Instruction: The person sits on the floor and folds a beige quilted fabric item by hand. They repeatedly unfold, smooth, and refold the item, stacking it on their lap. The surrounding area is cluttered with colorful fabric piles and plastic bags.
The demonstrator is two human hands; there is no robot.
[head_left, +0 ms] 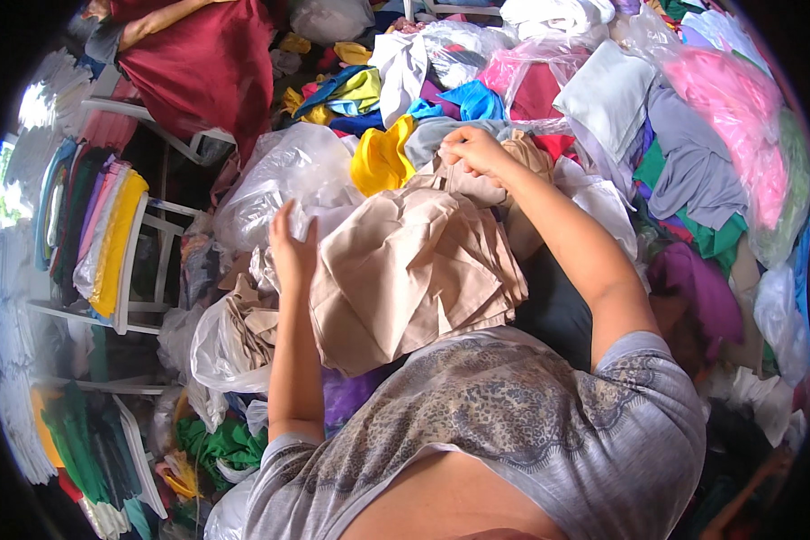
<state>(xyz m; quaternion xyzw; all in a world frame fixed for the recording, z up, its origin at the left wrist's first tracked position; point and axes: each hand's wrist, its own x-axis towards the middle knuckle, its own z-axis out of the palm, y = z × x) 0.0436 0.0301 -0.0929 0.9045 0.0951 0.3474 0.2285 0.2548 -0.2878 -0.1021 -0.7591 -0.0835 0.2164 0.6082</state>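
A pile of beige cloth, loosely folded in layers, lies across my lap. My left hand is raised at its left edge, fingers pointing up and thumb apart, with nothing in it. Above the far right part of the cloth, my right hand is closed with its fingertips drawn together. Whatever is pinched there, if anything, is too small to make out. More crumpled beige cloth sits just behind the right hand. Beyond my left hand lies a clear plastic bag, and a yellow cloth is at the pile's far side.
Heaps of coloured cloth and plastic-wrapped bundles surround me, with a pink bundle at the right. At left, a white rack holds folded fabrics. Another open plastic bag sits beside my left forearm. Far left, another person's arm reaches over dark red cloth.
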